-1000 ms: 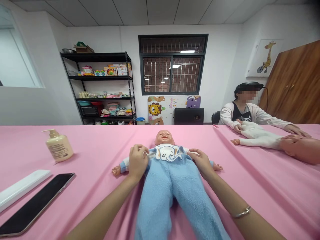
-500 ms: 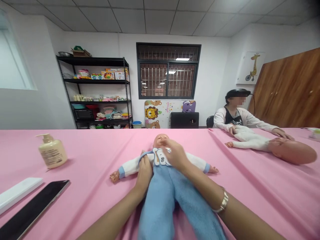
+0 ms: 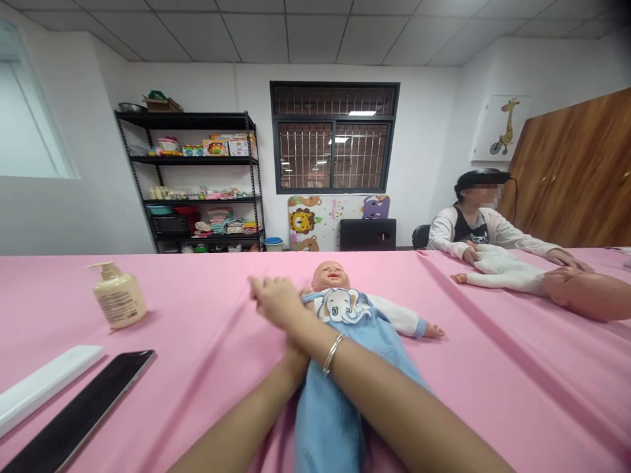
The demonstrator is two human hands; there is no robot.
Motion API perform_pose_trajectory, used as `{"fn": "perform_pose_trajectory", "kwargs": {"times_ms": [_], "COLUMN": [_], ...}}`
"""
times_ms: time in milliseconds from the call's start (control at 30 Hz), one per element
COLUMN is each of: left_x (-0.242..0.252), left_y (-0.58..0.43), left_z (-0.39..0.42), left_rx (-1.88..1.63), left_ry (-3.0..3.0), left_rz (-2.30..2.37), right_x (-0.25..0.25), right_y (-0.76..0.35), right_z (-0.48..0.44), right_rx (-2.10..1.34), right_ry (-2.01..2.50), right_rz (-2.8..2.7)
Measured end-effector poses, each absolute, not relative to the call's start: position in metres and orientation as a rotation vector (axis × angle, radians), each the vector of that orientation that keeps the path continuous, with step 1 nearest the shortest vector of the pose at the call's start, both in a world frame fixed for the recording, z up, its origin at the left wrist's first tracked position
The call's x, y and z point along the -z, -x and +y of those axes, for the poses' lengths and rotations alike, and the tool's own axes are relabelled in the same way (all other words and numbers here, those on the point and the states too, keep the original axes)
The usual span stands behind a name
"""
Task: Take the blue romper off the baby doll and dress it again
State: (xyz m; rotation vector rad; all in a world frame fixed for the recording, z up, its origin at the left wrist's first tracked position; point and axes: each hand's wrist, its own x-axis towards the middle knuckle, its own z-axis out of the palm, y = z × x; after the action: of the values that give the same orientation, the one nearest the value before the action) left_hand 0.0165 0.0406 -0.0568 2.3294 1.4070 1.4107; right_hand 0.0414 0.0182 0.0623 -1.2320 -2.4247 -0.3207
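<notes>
A baby doll (image 3: 331,277) lies face up on the pink cloth, dressed in blue overalls (image 3: 379,335) with an elephant on the bib and a white sleeve (image 3: 397,315) stretched to the right. My right hand (image 3: 277,301) crosses over my left wrist to the doll's left-hand side in view. Its fingers are curled, apparently round the doll's other arm, which is hidden behind it. My left hand (image 3: 297,348) is mostly covered by the right forearm, near the blue shoulder strap (image 3: 310,297); its fingers cannot be made out.
On the left stand a pump bottle (image 3: 118,299), a white flat case (image 3: 52,381) and a black phone (image 3: 81,410). Across the table at right, a person (image 3: 476,220) touches a second doll (image 3: 522,279) in white. Shelves (image 3: 197,177) stand against the back wall.
My right hand has moved left from the bib across my left wrist. The doll's left-side arm, stretched out before, no longer shows. The view has shifted slightly.
</notes>
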Motion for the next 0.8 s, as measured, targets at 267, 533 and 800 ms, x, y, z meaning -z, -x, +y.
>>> {"fn": "perform_pose_trajectory", "kwargs": {"times_ms": [267, 533, 800], "left_x": [0.026, -0.013, -0.019], "left_y": [-0.018, -0.007, 0.0], "left_z": [0.016, 0.011, 0.006], "left_rx": [-1.759, -1.25, -1.256], "left_ry": [-2.722, -2.292, -2.316], "left_rz": [1.359, 1.367, 0.97], "right_x": [-0.086, -0.084, -0.077], "right_y": [-0.124, -0.13, -0.121], "right_z": [0.036, 0.019, 0.048], "right_rx": [-0.368, -0.105, -1.067], "right_ry": [1.317, 1.43, 1.179], "right_rz": [-1.958, -2.271, -1.68]}}
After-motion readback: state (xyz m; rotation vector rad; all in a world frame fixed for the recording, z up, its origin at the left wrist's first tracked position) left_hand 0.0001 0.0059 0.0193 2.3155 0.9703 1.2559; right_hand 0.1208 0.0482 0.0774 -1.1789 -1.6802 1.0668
